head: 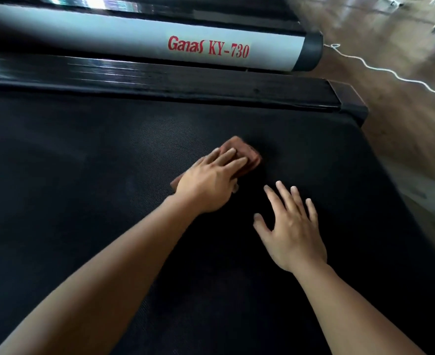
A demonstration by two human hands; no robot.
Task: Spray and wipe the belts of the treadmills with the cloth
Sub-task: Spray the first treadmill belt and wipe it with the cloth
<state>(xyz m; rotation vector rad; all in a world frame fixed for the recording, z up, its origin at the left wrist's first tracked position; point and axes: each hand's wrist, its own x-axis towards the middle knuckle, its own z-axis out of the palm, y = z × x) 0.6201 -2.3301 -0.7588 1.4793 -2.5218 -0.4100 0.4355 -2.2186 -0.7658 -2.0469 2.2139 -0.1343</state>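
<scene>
Head view: the person is leaning over a black treadmill belt (83, 201), with both bare forearms reaching onto it.

Left hand (208, 185): it is lying palm down on a folded reddish-brown cloth (247, 152), its fingers (233, 162) straight and together. The grip is apart, flat and pressing, not curled round the fabric.

Cloth: it is resting on the belt about midway across it, toward the end of the belt that meets the wooden floor (403, 137). One corner is showing beyond the fingertips and another is peeking out beside the wrist.

Right hand (293, 231): it is holding nothing, palm down, grip apart with fingers spread, just beside the left hand and nearer the person. Whether it is touching the belt cannot be told.

Surroundings: a glossy black side rail (160, 83) is running along the belt's far edge. Beyond it a grey rail (134, 32) of a neighbouring treadmill is showing red lettering "Ganas KY-730" and ending in a dark cap (311, 51). A white cord (380, 67) is lying in waves on the floor past that end.
</scene>
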